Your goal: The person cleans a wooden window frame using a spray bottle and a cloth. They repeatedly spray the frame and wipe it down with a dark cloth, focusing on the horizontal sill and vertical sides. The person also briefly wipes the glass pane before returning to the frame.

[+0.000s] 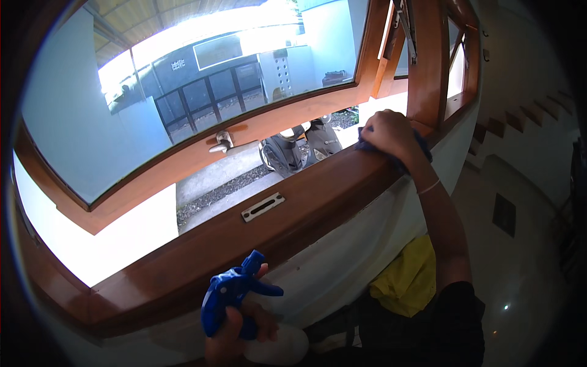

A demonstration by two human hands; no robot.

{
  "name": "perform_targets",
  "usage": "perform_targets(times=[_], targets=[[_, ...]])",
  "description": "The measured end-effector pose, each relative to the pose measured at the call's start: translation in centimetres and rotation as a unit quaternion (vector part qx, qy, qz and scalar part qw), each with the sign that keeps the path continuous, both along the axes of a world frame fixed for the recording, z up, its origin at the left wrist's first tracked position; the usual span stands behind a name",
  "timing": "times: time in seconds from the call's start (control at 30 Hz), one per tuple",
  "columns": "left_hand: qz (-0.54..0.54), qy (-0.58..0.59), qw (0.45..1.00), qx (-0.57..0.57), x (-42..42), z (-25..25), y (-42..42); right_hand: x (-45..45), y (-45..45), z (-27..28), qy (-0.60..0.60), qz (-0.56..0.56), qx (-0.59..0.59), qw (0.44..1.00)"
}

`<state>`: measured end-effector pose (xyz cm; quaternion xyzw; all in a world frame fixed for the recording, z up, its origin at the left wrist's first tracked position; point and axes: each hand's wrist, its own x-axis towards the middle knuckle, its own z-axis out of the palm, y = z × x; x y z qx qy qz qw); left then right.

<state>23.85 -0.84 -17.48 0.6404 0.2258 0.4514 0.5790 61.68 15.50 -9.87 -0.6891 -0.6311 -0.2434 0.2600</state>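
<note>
My right hand (390,133) presses a dark blue cloth (419,147) onto the brown wooden sill (321,183) of a window, close to the upright post at the right. In my left hand (238,325) is a spray bottle with a blue trigger head (229,293) and a whitish body (279,344), held by the neck below the sill's inner edge. Its nozzle points up towards the sill. A metal strike plate (263,207) with a slot is set into the sill between my two hands.
An outward-opened window sash (293,110) with a metal handle (222,142) hangs above the sill. Outside stands a parked motor scooter (293,147). A yellow cloth (408,277) hangs at my right side. Stairs (518,117) rise at the far right.
</note>
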Motion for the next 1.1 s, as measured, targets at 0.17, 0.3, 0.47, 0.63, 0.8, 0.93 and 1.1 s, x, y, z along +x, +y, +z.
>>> perform_targets(times=[0.17,0.3,0.47,0.63,0.8,0.93,1.1], targets=[[0.006,-0.011,1.0,-0.007,-0.2,0.2,-0.1,3.2,1.7,0.6,0.062,0.024,-0.037,0.997],[0.008,-0.017,0.999,-0.035,-0.5,-0.1,-0.4,7.1,5.1,0.8,0.067,-0.021,-0.078,0.994],[-0.013,-0.032,0.999,-0.04,-0.2,0.8,0.1,7.3,5.5,0.8,0.071,-0.047,-0.115,0.99],[-0.022,-0.039,0.997,-0.063,0.3,1.8,-0.2,5.0,4.2,0.9,0.07,0.072,-0.131,0.986],[-0.057,-0.048,0.996,-0.045,0.1,1.3,0.1,-6.1,0.8,1.5,0.042,0.337,-0.145,0.929],[-0.022,-0.05,0.998,-0.041,-0.3,0.3,-0.3,-14.5,-1.5,1.2,-0.003,0.41,-0.084,0.908],[0.024,-0.052,0.998,-0.014,-0.6,-1.0,-0.1,-11.8,-0.2,0.8,0.05,0.43,-0.131,0.892]])
